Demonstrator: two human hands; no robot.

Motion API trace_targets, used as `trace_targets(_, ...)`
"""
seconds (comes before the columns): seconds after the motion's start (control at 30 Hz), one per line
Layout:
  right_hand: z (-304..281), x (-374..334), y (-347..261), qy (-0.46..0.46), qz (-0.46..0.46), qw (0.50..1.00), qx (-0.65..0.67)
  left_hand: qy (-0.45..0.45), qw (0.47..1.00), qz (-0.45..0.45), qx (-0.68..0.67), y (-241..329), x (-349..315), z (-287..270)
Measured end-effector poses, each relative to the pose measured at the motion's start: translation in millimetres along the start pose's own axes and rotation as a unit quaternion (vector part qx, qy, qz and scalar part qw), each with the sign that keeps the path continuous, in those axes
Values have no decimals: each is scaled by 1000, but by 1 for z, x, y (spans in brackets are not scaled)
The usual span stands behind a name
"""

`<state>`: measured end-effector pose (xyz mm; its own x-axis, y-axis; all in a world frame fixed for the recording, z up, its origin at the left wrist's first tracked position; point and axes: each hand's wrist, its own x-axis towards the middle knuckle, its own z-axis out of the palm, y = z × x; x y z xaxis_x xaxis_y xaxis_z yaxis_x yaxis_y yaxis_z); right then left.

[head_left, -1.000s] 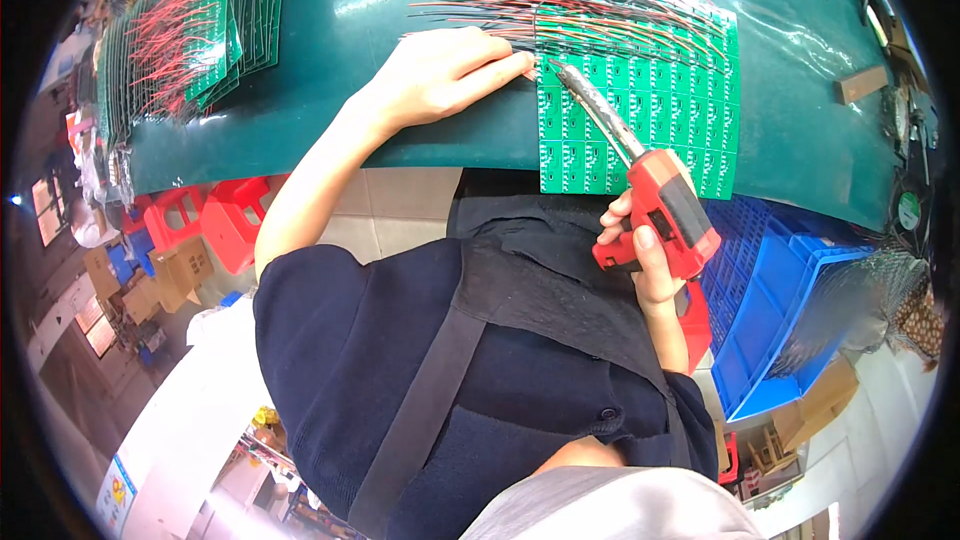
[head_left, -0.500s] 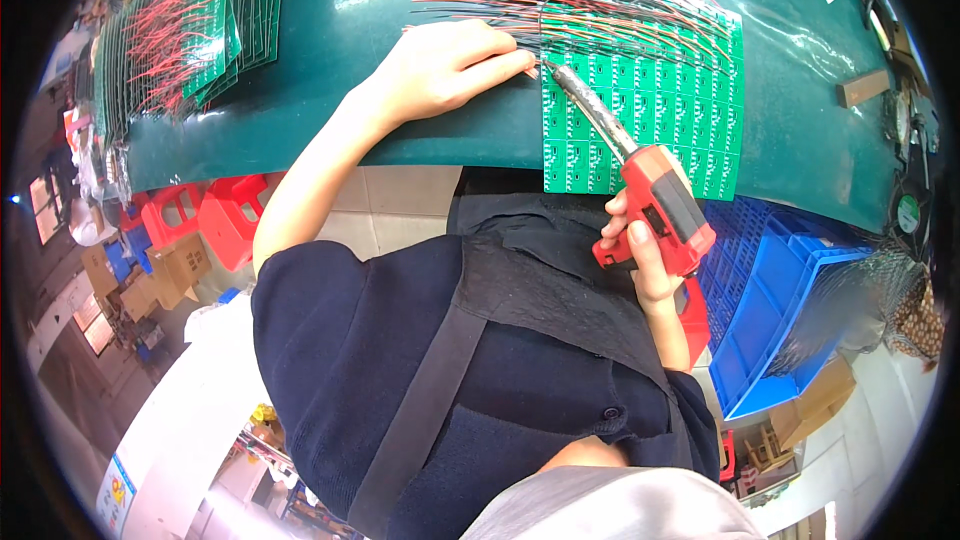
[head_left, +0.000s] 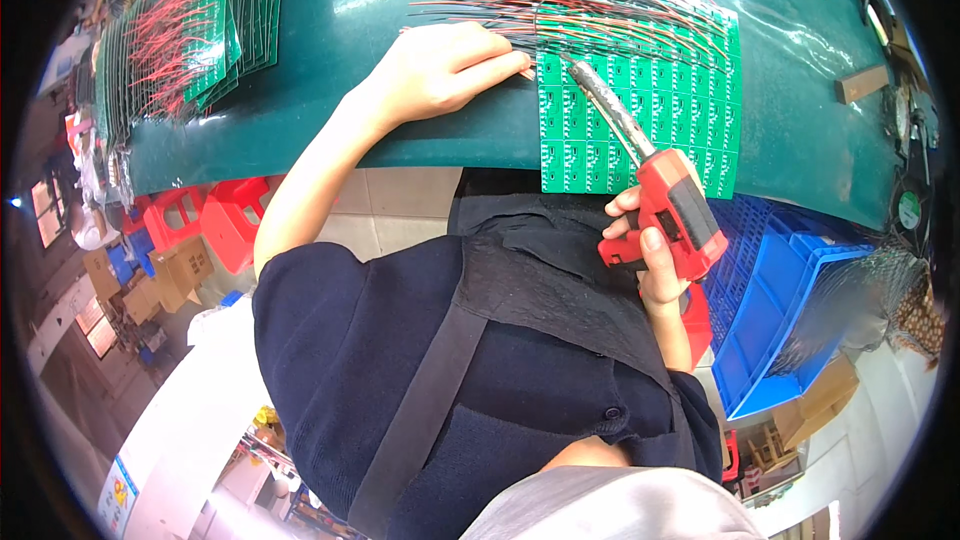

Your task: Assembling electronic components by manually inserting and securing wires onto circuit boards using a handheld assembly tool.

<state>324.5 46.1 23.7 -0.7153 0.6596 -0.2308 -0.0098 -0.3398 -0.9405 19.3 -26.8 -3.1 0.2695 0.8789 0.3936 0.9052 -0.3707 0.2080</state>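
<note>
Nearest the body, the right hand is wrapped tight around the red pistol grip of a soldering gun, with one finger at the trigger. Its long grey barrel slants up and left, so the tip sits on the upper left corner of the green circuit panel. The left hand lies flat on the dark green table just beside that corner. Its fingers are stretched out and close together, and the fingertips press on the ends of the red and black wires, very near the hot tip. That closeness looks like the main risk: a small slip of the barrel could burn a fingertip, or melt the coating on a wire next to the joint. The panel also hangs partly over the table's near edge, so a push from the gun could slide it. The panel is a bright green sheet divided into many small identical boards in rows, with thin wires fanning off its far edge in a loose bundle. Farther off to the left, a stack of similar wired boards lies well apart from both hands.
</note>
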Motion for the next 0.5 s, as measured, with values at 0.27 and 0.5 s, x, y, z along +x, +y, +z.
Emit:
trace_targets(0.27, -6, -5, 1, 20, 9, 1000, -9, 72, 996, 54, 18, 6, 17, 3)
trace_targets(0.5, -4, -7, 0, 31, 10, 999, -12, 108, 993, 43, -7, 7, 20, 8)
